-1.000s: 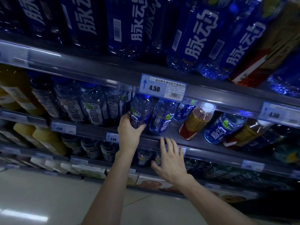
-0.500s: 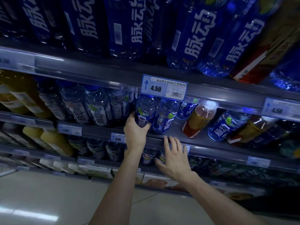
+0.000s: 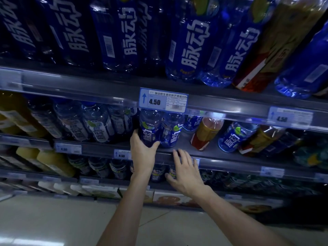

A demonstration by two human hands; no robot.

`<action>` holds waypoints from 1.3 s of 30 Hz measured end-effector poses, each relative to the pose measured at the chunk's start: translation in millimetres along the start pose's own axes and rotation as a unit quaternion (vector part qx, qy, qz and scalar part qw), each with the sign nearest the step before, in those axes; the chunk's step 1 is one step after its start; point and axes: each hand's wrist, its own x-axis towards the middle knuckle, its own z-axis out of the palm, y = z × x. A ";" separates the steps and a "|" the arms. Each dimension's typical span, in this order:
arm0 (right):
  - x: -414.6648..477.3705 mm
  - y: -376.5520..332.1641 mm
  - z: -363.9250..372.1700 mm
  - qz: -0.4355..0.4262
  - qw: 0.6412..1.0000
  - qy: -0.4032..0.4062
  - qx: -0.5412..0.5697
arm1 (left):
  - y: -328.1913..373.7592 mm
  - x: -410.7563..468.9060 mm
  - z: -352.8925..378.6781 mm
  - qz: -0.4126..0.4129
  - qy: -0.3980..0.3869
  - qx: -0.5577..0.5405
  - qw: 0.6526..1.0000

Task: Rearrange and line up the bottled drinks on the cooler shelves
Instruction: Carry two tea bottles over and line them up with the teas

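My left hand (image 3: 142,153) grips the base of a dark blue bottle (image 3: 150,126) at the front of the middle shelf (image 3: 230,162). A second blue bottle (image 3: 171,132) stands touching it on the right. My right hand (image 3: 184,171) rests flat, fingers spread, on the shelf's front rail just below that second bottle and holds nothing. Further right an amber tea bottle (image 3: 205,134), another blue bottle (image 3: 232,137) and a second amber bottle (image 3: 257,141) lean apart with gaps between them.
Pale-labelled bottles (image 3: 99,125) fill the shelf to the left. Large blue bottles (image 3: 188,43) crowd the upper shelf behind a 4.50 price tag (image 3: 163,102). Yellow juice bottles (image 3: 51,160) and more drinks sit on lower shelves. Tiled floor (image 3: 53,224) lies below.
The view has shifted slightly; both hands keep their places, my left still on the blue bottle, my right still flat on the rail.
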 end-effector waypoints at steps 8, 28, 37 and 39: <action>-20.3 26.7 -22.6 0.015 0.998 0.056 0.026 | 3.4 -40.3 -7.2 -0.024 -0.017 0.020 0.999; -71.1 180.2 -75.4 0.199 0.938 0.238 0.157 | 81.8 -110.3 119.2 0.033 -0.059 0.034 0.997; -47.6 203.3 -75.8 0.283 0.878 0.298 0.244 | 88.8 -87.4 155.3 0.034 -0.036 0.036 0.998; -39.5 205.1 -75.3 0.283 0.873 0.303 0.257 | 86.7 -83.4 161.3 0.029 -0.027 0.027 0.999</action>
